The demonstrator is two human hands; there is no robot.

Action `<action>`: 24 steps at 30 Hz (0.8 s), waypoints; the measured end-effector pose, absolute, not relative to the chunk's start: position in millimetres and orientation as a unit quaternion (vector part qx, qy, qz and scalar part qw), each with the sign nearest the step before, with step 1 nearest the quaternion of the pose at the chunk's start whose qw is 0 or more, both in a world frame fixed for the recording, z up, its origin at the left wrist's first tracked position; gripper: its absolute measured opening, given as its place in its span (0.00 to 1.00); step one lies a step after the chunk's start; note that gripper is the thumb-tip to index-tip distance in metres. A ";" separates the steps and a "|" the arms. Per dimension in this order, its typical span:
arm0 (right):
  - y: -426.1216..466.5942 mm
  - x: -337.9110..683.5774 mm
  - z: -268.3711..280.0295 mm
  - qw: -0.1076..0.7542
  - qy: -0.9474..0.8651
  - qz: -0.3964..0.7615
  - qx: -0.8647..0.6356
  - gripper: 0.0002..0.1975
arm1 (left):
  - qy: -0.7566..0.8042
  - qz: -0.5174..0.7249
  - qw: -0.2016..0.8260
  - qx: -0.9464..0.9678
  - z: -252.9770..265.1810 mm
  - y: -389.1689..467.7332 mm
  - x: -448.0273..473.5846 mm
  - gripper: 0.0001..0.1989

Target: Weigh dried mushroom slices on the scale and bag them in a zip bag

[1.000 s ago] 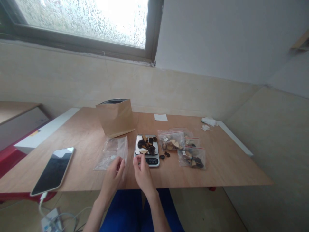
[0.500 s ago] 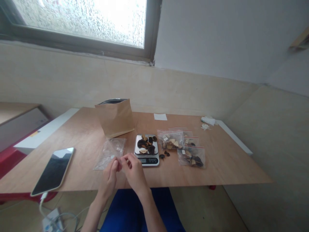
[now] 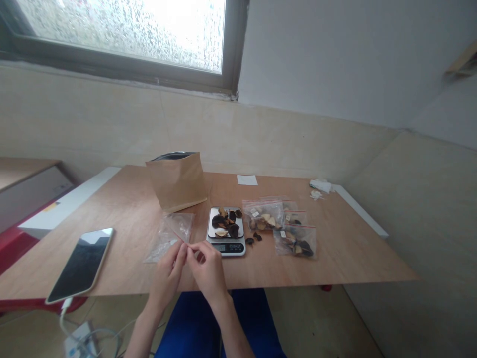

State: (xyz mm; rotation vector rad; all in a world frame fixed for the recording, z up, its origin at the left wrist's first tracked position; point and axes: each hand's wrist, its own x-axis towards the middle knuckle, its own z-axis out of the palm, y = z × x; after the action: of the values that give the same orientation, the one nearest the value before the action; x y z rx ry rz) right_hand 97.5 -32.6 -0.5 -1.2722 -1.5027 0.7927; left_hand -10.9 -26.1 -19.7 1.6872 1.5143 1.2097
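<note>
Red edging (image 3: 175,232) of a clear plastic bag (image 3: 162,244) is pinched by the left hand (image 3: 166,271) and the right hand (image 3: 208,267), both curled nearly closed with tips brought together, while the bag is spread below on the wooden tabletop (image 3: 268,271). Dried slices (image 3: 218,222) are heaped on the white scale (image 3: 241,248) just to the right, with more held in red-edged bags (image 3: 295,242) beyond; the paper pouch (image 3: 178,183) is stood behind.
</note>
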 end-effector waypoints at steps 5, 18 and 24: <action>-24.7 103.9 -9.8 0.551 -0.498 0.379 -0.552 0.09 | 0.576 0.442 0.243 0.643 -14.3 -28.6 -13.4 0.16; -12.3 186.8 -21.9 0.523 -0.578 0.231 -0.582 0.13 | 0.676 0.479 0.103 0.550 5.6 -21.8 -46.6 0.20; -8.0 189.1 -40.4 0.473 -0.613 0.129 -0.620 0.12 | 0.677 0.488 0.064 0.547 9.2 -23.9 -46.3 0.19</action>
State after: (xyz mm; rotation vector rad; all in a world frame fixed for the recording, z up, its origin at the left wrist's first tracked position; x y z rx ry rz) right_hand 189.1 -8.0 -40.4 -1.5165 -1.5003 0.3166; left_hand -46.3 -23.9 9.2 1.6533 2.0437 1.4745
